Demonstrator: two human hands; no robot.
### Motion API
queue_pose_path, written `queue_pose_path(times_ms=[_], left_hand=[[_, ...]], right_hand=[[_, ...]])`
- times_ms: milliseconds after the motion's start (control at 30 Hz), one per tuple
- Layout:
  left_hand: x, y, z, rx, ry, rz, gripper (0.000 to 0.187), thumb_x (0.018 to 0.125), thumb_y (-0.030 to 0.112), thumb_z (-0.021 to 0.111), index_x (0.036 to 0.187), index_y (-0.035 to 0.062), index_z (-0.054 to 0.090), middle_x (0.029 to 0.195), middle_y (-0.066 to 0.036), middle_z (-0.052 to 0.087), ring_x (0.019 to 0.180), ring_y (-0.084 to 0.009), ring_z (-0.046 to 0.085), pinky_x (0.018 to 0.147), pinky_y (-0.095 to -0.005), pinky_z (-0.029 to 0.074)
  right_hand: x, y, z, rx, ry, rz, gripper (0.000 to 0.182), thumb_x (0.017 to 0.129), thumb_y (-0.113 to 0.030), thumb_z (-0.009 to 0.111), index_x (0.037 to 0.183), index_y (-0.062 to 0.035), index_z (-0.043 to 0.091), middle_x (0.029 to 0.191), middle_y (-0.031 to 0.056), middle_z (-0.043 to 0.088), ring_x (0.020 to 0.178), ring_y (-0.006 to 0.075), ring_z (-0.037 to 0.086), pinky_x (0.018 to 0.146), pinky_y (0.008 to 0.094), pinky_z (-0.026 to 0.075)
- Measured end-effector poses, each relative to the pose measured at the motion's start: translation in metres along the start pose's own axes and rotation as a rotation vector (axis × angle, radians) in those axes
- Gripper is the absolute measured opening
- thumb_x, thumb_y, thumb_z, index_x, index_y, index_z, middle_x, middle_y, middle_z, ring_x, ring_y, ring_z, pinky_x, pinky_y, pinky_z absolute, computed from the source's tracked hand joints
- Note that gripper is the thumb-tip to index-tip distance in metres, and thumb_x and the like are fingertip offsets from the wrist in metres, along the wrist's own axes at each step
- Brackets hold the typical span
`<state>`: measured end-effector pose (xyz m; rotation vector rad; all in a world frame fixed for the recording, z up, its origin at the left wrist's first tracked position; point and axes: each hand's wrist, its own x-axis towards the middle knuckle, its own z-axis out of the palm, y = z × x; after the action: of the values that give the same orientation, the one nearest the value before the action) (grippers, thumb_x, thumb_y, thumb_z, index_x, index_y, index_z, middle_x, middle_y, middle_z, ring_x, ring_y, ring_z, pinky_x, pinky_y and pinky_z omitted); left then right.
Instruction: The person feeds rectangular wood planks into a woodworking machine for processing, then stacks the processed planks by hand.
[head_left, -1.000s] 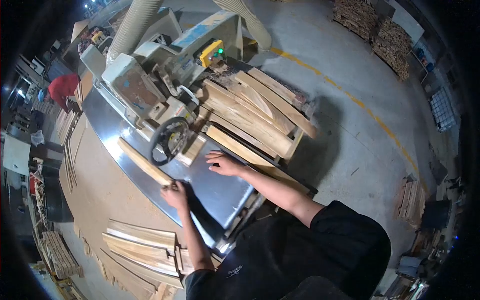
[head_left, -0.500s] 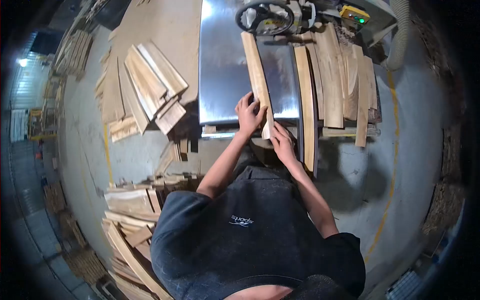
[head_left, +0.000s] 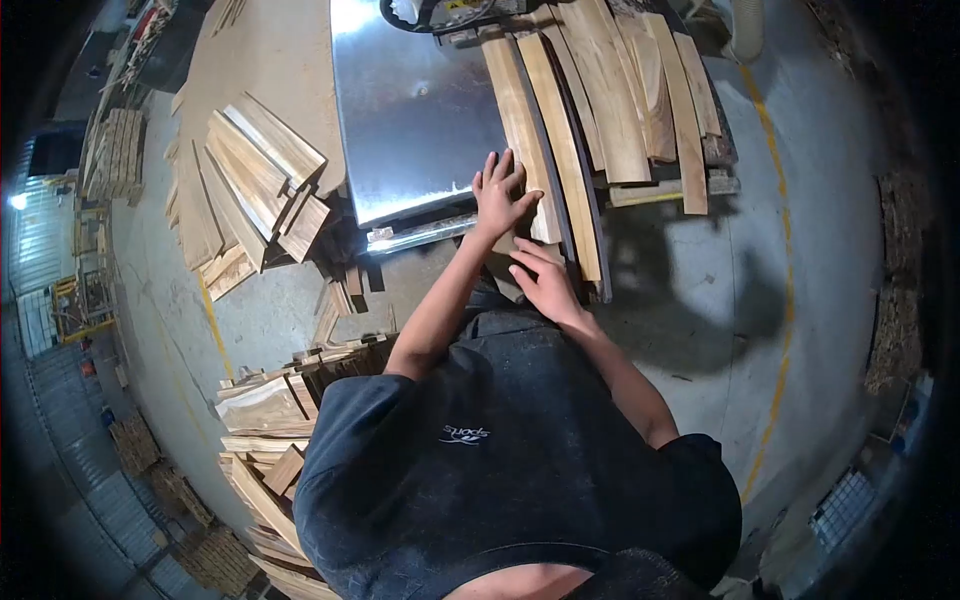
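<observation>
A long light wooden strip (head_left: 518,115) lies on the right part of the shiny metal table (head_left: 415,120), along a dark raised rail (head_left: 548,150). My left hand (head_left: 500,197) rests at the strip's left edge near its close end, fingers spread and thumb over the wood. Just below the strip's near end is my right hand (head_left: 546,283), palm down with its fingers apart, holding nothing. Beyond the rail lies a second long strip (head_left: 567,150).
Several boards (head_left: 610,90) lie at the right. Stacked planks (head_left: 250,170) sit on a brown panel (head_left: 265,60) at the left, and more wood (head_left: 265,410) is piled at lower left. A black handwheel (head_left: 440,14) is at the top.
The wooden strip has moved right against the rail and is now straighter along it. My right hand has come off its near end. The whole view has shifted.
</observation>
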<state>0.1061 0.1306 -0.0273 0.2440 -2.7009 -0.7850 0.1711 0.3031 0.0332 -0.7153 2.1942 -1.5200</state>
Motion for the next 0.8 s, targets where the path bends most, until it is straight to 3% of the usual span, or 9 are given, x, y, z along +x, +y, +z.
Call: queue_pose_path(times_ms=[133, 233, 267, 300, 333, 400, 533, 733, 800], left_hand=[[-0.026, 0.0, 0.013, -0.653, 0.217, -0.496, 0.034, 0.076, 0.022, 0.081, 0.098, -0.0023, 0.07, 0.094, -0.016, 0.07, 0.089, -0.0277, 0.066, 0.081, -0.0378, 0.051], [-0.035, 0.012, -0.022, -0.409, -0.474, -0.567, 0.032, 0.085, 0.023, 0.075, 0.102, -0.0029, 0.068, 0.086, -0.013, 0.07, 0.074, -0.0198, 0.063, 0.067, -0.0318, 0.051], [-0.055, -0.033, 0.025, -0.463, -0.495, -0.175, 0.028, 0.089, 0.02, 0.072, 0.104, -0.0029, 0.066, 0.085, -0.012, 0.07, 0.076, -0.0194, 0.064, 0.065, -0.0297, 0.052], [-0.046, -0.01, 0.018, -0.893, -0.498, -0.817, 0.026, 0.092, 0.017, 0.069, 0.105, -0.0049, 0.064, 0.096, -0.014, 0.069, 0.081, -0.0208, 0.066, 0.067, -0.0315, 0.055], [-0.038, 0.04, -0.025, -1.074, -0.539, -0.879, 0.029, 0.091, 0.016, 0.07, 0.108, -0.0069, 0.064, 0.102, -0.016, 0.067, 0.083, -0.0225, 0.066, 0.069, -0.036, 0.056], [-0.031, 0.03, -0.024, -1.056, -0.612, -0.607, 0.033, 0.089, 0.015, 0.073, 0.11, -0.009, 0.065, 0.1, -0.016, 0.069, 0.087, -0.0232, 0.065, 0.071, -0.0388, 0.056], [-0.017, 0.013, -0.036, -0.475, -0.549, -0.379, 0.034, 0.09, 0.016, 0.072, 0.111, -0.0106, 0.066, 0.103, -0.016, 0.07, 0.089, -0.0221, 0.065, 0.078, -0.037, 0.054], [-0.023, 0.004, -0.062, -0.301, -0.394, -0.199, 0.039, 0.084, 0.018, 0.078, 0.109, -0.01, 0.067, 0.103, -0.023, 0.071, 0.087, -0.031, 0.069, 0.08, -0.0416, 0.055], [-0.03, -0.013, -0.065, -0.113, -0.265, 0.022, 0.038, 0.082, 0.017, 0.079, 0.107, -0.0089, 0.068, 0.1, -0.022, 0.072, 0.086, -0.0319, 0.069, 0.08, -0.0422, 0.056]], right_hand=[[0.005, -0.02, -0.028, -0.399, 0.421, -0.163, 0.03, 0.084, -0.002, 0.066, 0.115, 0.0002, 0.066, 0.133, 0.0179, 0.056, 0.126, 0.04, 0.049, 0.106, 0.0469, 0.039], [0.012, 0.012, -0.017, -0.682, 0.659, 0.115, 0.058, 0.09, -0.018, 0.06, 0.134, 0.0145, 0.041, 0.143, 0.0328, 0.038, 0.133, 0.0497, 0.034, 0.113, 0.0554, 0.026], [0.018, 0.023, -0.016, -0.291, 0.629, 0.307, 0.071, 0.086, -0.021, 0.065, 0.144, 0.0063, 0.033, 0.151, 0.0291, 0.029, 0.141, 0.0438, 0.028, 0.118, 0.0489, 0.024], [0.019, -0.004, -0.032, 0.237, 0.59, 0.332, 0.074, 0.09, -0.031, 0.062, 0.146, 0.0047, 0.029, 0.153, 0.0271, 0.025, 0.143, 0.0385, 0.027, 0.118, 0.0455, 0.022], [0.013, -0.03, -0.034, 0.589, 0.639, 0.389, 0.073, 0.093, -0.039, 0.057, 0.146, 0.0035, 0.031, 0.154, 0.0263, 0.026, 0.143, 0.0365, 0.027, 0.119, 0.0439, 0.02], [0.029, -0.034, -0.032, 0.676, 0.69, 0.859, 0.065, 0.098, -0.04, 0.047, 0.147, 0.0016, 0.034, 0.158, 0.0217, 0.024, 0.147, 0.0335, 0.023, 0.122, 0.0445, 0.017], [0.055, 0.027, 0.019, 0.449, 0.706, 0.51, 0.07, 0.104, -0.048, 0.026, 0.148, 0.0059, 0.031, 0.159, 0.0221, 0.021, 0.148, 0.0323, 0.017, 0.122, 0.0455, 0.014], [0.057, 0.06, 0.021, -0.127, 0.335, 0.494, 0.053, 0.096, -0.015, 0.05, 0.147, -0.0069, 0.038, 0.145, 0.0127, 0.042, 0.119, 0.0247, 0.045, 0.109, 0.0411, 0.033], [0.044, 0.02, 0.018, -0.425, 0.648, 0.326, 0.044, 0.091, -0.003, 0.053, 0.135, -0.0084, 0.048, 0.118, 0.0129, 0.058, 0.096, 0.0229, 0.054, 0.09, 0.0419, 0.046]])
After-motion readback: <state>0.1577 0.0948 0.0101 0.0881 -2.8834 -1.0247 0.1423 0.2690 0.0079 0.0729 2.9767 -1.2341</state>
